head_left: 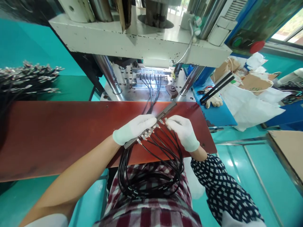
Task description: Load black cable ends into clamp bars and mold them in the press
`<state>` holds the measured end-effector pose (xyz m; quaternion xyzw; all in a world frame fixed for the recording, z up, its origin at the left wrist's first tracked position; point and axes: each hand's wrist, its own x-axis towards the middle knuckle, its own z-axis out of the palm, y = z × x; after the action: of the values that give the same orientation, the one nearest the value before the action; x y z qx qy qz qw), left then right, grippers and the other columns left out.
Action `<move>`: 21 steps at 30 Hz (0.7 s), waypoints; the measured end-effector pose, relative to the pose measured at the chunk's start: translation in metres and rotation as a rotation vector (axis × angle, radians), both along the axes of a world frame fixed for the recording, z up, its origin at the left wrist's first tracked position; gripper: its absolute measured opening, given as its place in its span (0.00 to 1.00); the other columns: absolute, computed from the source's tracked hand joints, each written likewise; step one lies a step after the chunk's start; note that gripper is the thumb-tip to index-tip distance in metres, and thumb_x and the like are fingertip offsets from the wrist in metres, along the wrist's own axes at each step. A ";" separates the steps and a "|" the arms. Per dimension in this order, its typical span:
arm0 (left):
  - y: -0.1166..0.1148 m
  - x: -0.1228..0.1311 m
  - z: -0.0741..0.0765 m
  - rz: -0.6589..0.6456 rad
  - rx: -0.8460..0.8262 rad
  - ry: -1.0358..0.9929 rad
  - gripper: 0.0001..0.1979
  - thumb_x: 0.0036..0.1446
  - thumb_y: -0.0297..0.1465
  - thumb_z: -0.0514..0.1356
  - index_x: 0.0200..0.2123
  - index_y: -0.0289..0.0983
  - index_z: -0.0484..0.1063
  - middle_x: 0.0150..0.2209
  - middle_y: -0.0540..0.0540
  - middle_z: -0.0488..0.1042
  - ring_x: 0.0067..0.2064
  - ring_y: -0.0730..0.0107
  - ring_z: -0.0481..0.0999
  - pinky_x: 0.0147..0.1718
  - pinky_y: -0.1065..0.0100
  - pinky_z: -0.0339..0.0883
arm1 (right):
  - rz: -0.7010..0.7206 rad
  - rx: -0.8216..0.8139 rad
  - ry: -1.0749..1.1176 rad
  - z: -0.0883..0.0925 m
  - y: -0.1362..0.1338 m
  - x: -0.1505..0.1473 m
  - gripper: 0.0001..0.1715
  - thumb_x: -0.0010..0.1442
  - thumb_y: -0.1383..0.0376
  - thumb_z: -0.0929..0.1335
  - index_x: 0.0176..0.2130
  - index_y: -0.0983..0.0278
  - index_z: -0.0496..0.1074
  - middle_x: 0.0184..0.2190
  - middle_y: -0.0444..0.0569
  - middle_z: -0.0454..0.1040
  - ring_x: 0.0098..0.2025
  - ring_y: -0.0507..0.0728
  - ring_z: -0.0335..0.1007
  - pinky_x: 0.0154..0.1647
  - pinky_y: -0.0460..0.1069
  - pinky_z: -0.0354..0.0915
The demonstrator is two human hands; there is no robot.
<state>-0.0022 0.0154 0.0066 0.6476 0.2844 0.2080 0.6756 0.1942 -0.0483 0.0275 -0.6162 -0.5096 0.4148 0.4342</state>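
My left hand (138,126), in a white glove, is wrapped round a long metal bar (168,109) that lies slanted over the red-brown board. Several cable connectors (147,133) sit in a row along the bar's lower edge. My right hand (183,130), also gloved, pinches a connector (166,121) near the bar's upper right part. Black cables (151,186) run from the connectors into a loose coil across my lap. Another bundle of cables (152,94) leads from the board's back edge into a metal fixture (145,80) in the press.
The white press (142,45) with its steel columns (110,74) stands in front. The red-brown board (59,135) extends left, past a pile of cable ends (30,78). At right are a blue table (224,112), a glove (214,100), black bars (216,88) and white bags (253,101).
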 end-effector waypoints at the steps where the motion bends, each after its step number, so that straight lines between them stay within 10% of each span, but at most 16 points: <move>1: 0.000 0.000 0.001 -0.009 0.000 0.001 0.21 0.64 0.48 0.53 0.32 0.35 0.65 0.25 0.52 0.65 0.24 0.77 0.63 0.22 0.74 0.61 | -0.004 0.000 -0.007 0.000 0.001 -0.002 0.11 0.56 0.62 0.67 0.24 0.64 0.71 0.23 0.43 0.69 0.29 0.52 0.63 0.33 0.46 0.61; 21: -0.006 0.003 0.003 0.066 0.314 0.234 0.22 0.64 0.49 0.50 0.29 0.38 0.62 0.24 0.53 0.64 0.26 0.74 0.66 0.24 0.73 0.61 | 0.023 0.035 -0.423 -0.006 -0.008 -0.001 0.08 0.58 0.60 0.68 0.33 0.61 0.76 0.28 0.46 0.78 0.30 0.56 0.71 0.35 0.50 0.65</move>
<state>0.0004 0.0098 0.0096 0.7552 0.3461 0.1949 0.5215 0.1932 -0.0566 0.0219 -0.6762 -0.6033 0.2723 0.3234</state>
